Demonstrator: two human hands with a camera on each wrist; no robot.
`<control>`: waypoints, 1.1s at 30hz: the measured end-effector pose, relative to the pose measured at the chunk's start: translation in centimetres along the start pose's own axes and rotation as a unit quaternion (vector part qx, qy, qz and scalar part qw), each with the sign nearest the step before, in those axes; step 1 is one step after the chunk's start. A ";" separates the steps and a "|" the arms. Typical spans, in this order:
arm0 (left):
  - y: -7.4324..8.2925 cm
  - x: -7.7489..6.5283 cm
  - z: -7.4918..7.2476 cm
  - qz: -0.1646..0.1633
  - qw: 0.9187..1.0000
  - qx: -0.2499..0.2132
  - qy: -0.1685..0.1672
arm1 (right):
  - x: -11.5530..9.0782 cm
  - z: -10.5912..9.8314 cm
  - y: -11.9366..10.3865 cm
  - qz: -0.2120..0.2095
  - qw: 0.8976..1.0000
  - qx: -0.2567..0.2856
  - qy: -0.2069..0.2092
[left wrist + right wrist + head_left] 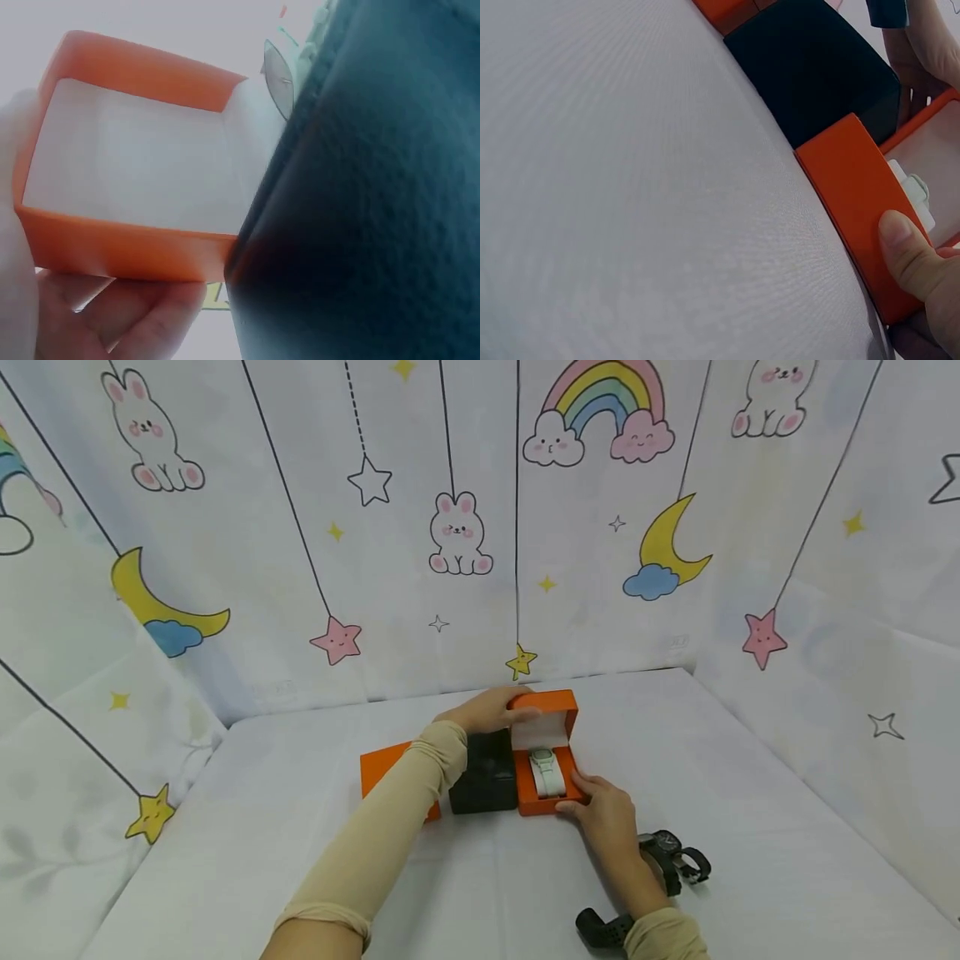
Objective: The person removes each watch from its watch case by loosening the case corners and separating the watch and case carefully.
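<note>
An orange watch box (528,789) stands open on the white table, its white-lined lid (142,157) tilted up at the back. Inside lies a pale watch (546,768) with a light strap, wrapped round a white cushion. My left hand (491,708) grips the raised lid, fingers behind it and thumb at the front. At the box's front right corner, my right hand (609,818) holds the base, with the thumb (904,244) on the front wall. A black box (483,777) stands directly left of the orange one.
Another orange box (382,766) sits farther left, partly hidden by my left sleeve. Black watches (666,847) lie beside my right wrist, and a black strap (600,928) lies nearer the front. A patterned cloth wall (420,652) borders the table's back.
</note>
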State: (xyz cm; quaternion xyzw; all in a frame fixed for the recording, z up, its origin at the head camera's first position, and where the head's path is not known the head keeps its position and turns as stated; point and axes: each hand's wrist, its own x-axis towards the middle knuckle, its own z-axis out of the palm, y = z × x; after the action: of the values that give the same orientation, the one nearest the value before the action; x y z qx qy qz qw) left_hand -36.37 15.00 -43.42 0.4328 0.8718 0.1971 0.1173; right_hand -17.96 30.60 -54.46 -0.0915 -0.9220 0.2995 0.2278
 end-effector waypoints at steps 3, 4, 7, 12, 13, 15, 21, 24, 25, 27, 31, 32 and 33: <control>-0.3 0.1 0.1 -0.002 1.000 -0.001 0.005 | 0.0 0.0 -0.1 0.009 1.000 0.002 -0.005; -0.3 0.0 0.0 -0.003 1.000 -0.004 0.008 | 0.0 0.0 -0.1 0.011 1.000 0.003 -0.006; -0.1 0.0 -0.2 -0.007 1.000 -0.007 0.012 | 0.1 0.0 -0.2 0.015 1.000 0.003 -0.009; 0.1 0.0 -0.6 -0.016 1.000 -0.009 0.008 | 0.3 0.0 -0.3 0.016 1.000 0.002 -0.012; 0.2 0.0 -0.6 -0.016 1.000 -0.011 0.007 | 0.3 -0.1 -0.3 0.016 1.000 0.003 -0.012; 0.3 0.0 -0.6 -0.019 1.000 -0.017 0.007 | 0.3 -0.1 -0.3 0.016 1.000 0.003 -0.013; 0.4 -0.3 0.2 -0.026 0.998 -0.044 0.035 | 0.2 -0.1 -0.4 0.017 1.000 0.007 -0.018; 0.4 -0.6 1.0 -0.046 0.996 -0.057 0.060 | 0.0 -0.1 -0.4 0.019 1.000 0.006 -0.022; 0.4 -0.7 1.3 -0.053 0.995 -0.060 0.066 | -0.1 -0.1 -0.4 0.019 1.000 0.006 -0.024; 0.7 -1.1 1.8 -0.068 0.992 -0.070 0.077 | -0.2 0.0 -0.4 0.019 0.999 0.004 -0.026; 2.0 -2.4 2.5 -0.088 0.987 -0.065 0.119 | -0.4 0.0 -0.4 0.016 1.000 0.001 -0.025; 2.4 -2.8 2.6 -0.093 0.984 -0.058 0.141 | -0.3 -0.1 -0.3 0.013 1.000 0.000 -0.025; 2.8 -3.3 2.8 -0.096 0.979 -0.045 0.172 | -0.3 -0.1 -0.3 0.010 1.000 -0.002 -0.025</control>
State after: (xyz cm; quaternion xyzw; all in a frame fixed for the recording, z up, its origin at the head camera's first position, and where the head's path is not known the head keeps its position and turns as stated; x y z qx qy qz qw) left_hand -31.37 14.59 -44.55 0.3015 0.9065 0.2954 0.0035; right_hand -17.66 30.32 -54.28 -0.0938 -0.9268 0.3026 0.2018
